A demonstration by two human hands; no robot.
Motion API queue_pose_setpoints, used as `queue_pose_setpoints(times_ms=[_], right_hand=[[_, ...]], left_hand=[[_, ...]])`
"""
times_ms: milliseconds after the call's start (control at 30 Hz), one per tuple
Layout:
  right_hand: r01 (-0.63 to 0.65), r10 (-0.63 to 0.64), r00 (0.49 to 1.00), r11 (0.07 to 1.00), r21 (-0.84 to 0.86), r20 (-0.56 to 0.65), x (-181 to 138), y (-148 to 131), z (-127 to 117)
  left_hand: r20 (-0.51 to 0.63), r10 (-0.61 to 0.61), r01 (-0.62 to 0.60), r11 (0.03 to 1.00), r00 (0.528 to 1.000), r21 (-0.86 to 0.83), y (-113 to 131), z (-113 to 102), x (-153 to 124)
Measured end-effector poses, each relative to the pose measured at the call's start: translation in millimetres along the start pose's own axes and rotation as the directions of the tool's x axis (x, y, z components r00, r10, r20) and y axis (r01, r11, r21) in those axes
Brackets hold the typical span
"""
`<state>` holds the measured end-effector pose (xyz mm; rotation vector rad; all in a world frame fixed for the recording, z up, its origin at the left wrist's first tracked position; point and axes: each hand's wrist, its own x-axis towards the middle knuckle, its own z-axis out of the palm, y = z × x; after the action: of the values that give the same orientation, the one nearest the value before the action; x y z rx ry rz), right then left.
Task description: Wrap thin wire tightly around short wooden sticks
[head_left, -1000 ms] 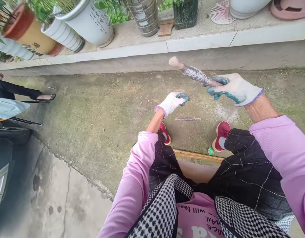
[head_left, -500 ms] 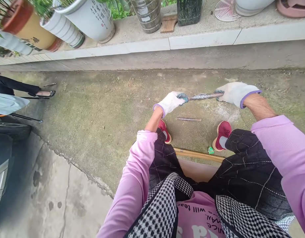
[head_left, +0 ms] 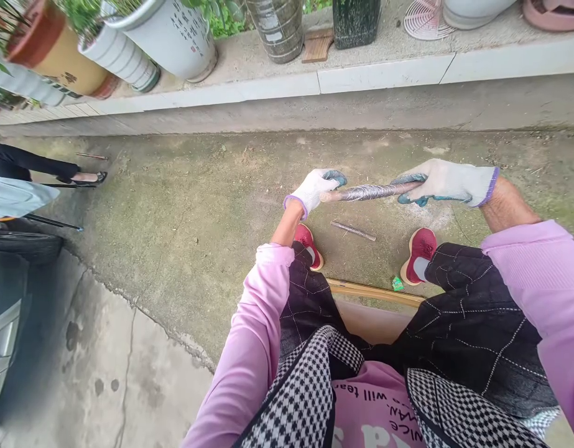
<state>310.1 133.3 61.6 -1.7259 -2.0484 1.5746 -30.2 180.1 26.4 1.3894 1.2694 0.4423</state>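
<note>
While a wire-wrapped stick hangs level above the concrete ground, both gloved hands grip it, one at each end. The left hand has its fingers curled shut around the stick's bare wooden end, and the right hand has its fingers closed over the other end, the blue-coated fingertips wrapped round it. The stick sits in front of the person's knees, above the gap between two red shoes.

On the ground just below the stick lies a second short stick, apart from both hands and between the shoes. A small green scrap lies beside the right shoe, next to the curved wooden edge of the seat.

Farther off, a raised tiled ledge runs along the far edge of the ground and carries a white planter, a striped pot and a wire fan guard. At the left edge, another person's foot in a black shoe rests on the ground.
</note>
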Motion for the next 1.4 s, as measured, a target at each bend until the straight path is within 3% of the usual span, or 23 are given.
queue_pose_setpoints(times_ms=[167,267,400,533,633,733,833,1000,1267,1400], right_hand=[[-0.017,0.056,0.975,0.984,0.18,-0.215,0.1,-17.6,3.0],[-0.001,0.067,0.945,0.98,0.201,-0.32,0.0,-34.6,2.5],[-0.2,0.122,0.921,0.963,-0.18,-0.371,6.5,-47.8,-4.5],[-0.311,0.176,0.931,0.839,-0.446,-0.319,15.8,-45.0,-8.5],[-0.298,0.212,0.953,0.794,-0.531,-0.218,19.5,-35.6,-5.6],[-0.245,0.213,0.969,0.819,-0.518,-0.122,20.5,-23.8,-0.3],[-0.176,0.195,0.981,0.888,-0.424,0.0,16.7,-16.0,3.9],[-0.117,0.128,0.987,0.987,-0.111,0.093,0.9,-18.7,4.2],[-0.035,0.041,0.999,0.988,0.149,-0.036,0.1,-13.5,0.0],[0.042,0.041,0.975,0.93,0.365,-0.218,1.6,-20.0,2.5]], left_hand=[[0.012,-0.054,0.053,0.998,0.998,0.026,-7.8,14.3,2.4],[0.138,-0.073,0.07,0.997,0.988,0.029,-2.1,26.7,-2.4],[0.278,-0.051,0.05,0.999,0.959,0.011,14.6,35.7,-12.6],[0.277,-0.037,0.031,0.999,0.96,0.027,23.0,32.0,-16.8],[0.158,-0.03,0.019,0.997,0.987,0.072,18.8,24.2,-12.2],[0.032,-0.012,0.008,0.994,0.999,0.105,11.8,17.0,-6.0],[0.0,-0.015,0.015,0.996,1.0,0.084,8.1,11.9,-4.1],[0.122,-0.025,0.028,0.999,0.992,-0.026,8.1,1.4,-4.6],[0.212,-0.007,0.07,0.955,0.977,-0.289,-1.2,0.2,6.1],[0.213,-0.025,0.085,0.957,0.977,-0.278,-3.1,14.1,6.4]])
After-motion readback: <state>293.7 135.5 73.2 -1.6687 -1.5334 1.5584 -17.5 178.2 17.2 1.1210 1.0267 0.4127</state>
